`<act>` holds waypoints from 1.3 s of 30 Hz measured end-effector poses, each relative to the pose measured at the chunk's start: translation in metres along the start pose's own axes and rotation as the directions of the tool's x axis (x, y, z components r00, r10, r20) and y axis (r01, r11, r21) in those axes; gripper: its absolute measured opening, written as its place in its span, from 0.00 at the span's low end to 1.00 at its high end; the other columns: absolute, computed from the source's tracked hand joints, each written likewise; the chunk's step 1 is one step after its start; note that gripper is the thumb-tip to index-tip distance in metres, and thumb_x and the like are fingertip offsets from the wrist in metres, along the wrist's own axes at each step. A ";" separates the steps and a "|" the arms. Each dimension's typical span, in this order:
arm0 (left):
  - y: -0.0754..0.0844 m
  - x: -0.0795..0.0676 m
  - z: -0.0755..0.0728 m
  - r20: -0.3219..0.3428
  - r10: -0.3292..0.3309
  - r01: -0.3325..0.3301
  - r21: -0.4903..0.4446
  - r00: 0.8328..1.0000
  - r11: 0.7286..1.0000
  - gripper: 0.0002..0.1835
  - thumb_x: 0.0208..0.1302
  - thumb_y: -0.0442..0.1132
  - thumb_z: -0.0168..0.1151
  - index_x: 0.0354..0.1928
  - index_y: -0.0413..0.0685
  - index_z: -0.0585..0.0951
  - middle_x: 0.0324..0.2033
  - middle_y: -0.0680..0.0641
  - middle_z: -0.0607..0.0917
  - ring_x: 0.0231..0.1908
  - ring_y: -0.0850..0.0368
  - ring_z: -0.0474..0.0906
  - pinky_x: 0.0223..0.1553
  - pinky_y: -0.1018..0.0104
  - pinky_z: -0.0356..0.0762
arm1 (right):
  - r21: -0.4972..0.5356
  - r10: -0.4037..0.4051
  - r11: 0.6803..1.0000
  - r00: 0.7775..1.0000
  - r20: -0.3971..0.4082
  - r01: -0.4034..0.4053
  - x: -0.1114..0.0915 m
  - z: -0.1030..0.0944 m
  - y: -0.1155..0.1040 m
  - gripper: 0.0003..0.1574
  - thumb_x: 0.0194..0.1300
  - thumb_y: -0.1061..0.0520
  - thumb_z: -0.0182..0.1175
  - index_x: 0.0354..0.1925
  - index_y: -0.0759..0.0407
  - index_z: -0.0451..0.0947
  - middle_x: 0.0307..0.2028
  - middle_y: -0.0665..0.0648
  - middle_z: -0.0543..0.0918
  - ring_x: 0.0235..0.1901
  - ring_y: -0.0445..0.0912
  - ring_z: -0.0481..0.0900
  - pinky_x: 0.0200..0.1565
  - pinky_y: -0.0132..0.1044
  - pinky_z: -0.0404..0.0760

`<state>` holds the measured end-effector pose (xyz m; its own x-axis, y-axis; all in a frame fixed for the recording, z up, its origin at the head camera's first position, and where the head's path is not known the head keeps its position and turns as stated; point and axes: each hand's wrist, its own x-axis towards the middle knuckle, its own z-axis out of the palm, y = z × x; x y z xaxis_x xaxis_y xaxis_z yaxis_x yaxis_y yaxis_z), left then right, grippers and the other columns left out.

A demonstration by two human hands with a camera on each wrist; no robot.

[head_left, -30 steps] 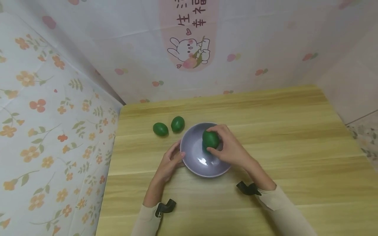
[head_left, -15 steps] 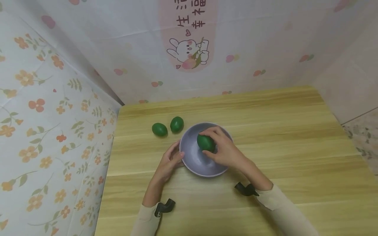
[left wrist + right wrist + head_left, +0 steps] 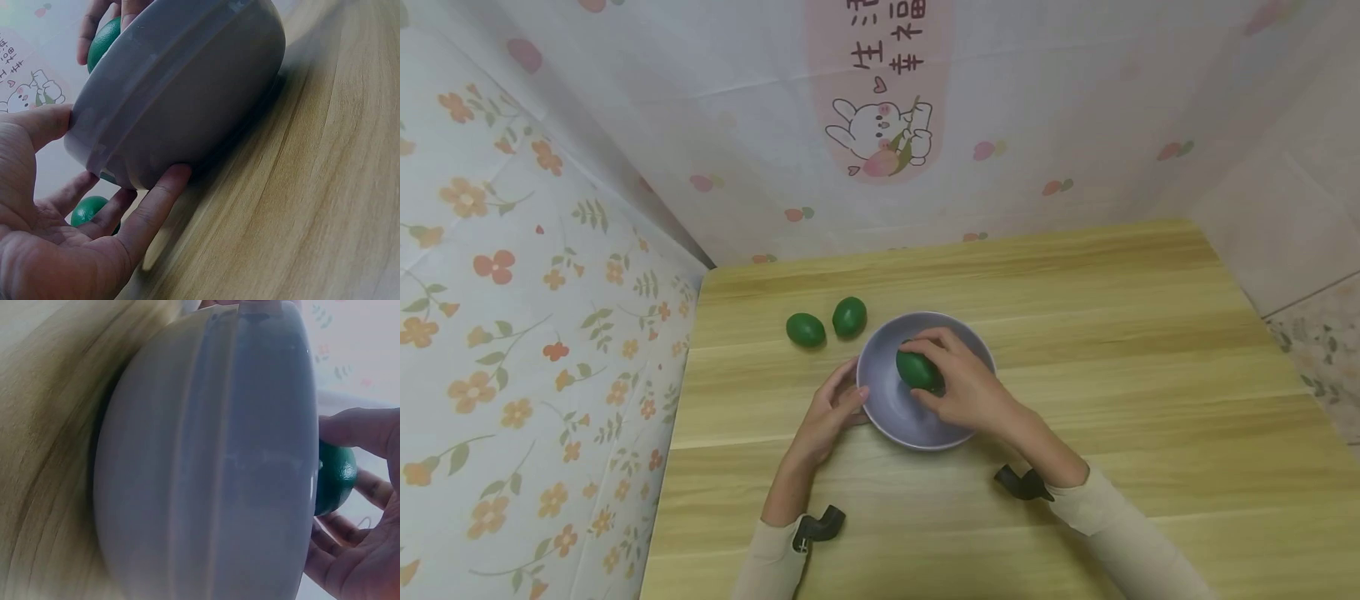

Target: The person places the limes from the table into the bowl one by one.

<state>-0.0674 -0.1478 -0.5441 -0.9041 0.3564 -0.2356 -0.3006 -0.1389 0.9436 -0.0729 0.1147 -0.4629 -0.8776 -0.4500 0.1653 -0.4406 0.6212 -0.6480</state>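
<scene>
So we've got green fruit point(image 3: 916, 370) inside bowl point(image 3: 889, 405), pinched in our right hand point(image 3: 964, 385). Our left hand point(image 3: 831, 412) grips bowl's side. Second fruit point(image 3: 849, 317), third fruit point(image 3: 806, 330) just chilling past left hand on table point(image 3: 1105, 333).

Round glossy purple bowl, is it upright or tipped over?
Upright: the bowl faces mouth up in the head view, underside toward the yellow wood-grain table.

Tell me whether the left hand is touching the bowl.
Touching. The left wrist view shows the left hand with its thumb tip against the rim of the bowl and a fingertip against its side.
</scene>
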 end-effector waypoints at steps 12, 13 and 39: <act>-0.001 -0.001 -0.002 -0.001 -0.007 0.007 0.005 1.000 1.000 0.34 0.78 0.37 0.59 0.82 0.51 0.62 0.80 0.39 0.64 0.73 0.37 0.73 0.54 0.57 0.91 | -0.023 -0.005 1.000 1.000 0.010 0.005 0.007 0.000 -0.005 0.40 0.62 0.57 0.77 0.70 0.52 0.75 0.67 0.58 0.74 0.64 0.54 0.78 0.62 0.50 0.87; -0.001 -0.001 -0.002 -0.002 -0.006 0.006 0.002 1.000 1.000 0.34 0.78 0.37 0.59 0.82 0.51 0.62 0.80 0.39 0.64 0.72 0.37 0.73 0.54 0.56 0.91 | -0.020 -0.006 1.000 1.000 0.014 0.006 0.008 0.001 -0.005 0.40 0.62 0.56 0.77 0.70 0.52 0.75 0.66 0.58 0.75 0.64 0.54 0.79 0.61 0.50 0.87; -0.004 0.002 -0.006 0.033 0.022 -0.022 -0.013 0.999 1.000 0.36 0.77 0.36 0.59 0.83 0.47 0.59 0.79 0.34 0.65 0.66 0.41 0.80 0.55 0.53 0.91 | -0.014 -0.039 0.999 0.996 0.077 0.040 0.053 0.006 -0.008 0.38 0.65 0.53 0.75 0.70 0.55 0.75 0.67 0.59 0.75 0.64 0.56 0.80 0.63 0.53 0.86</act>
<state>-0.0700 -0.1522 -0.5502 -0.9000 0.3837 -0.2069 -0.2848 -0.1584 0.9454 -0.1147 0.0823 -0.4535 -0.8425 -0.5221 0.1329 -0.4783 0.6113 -0.6305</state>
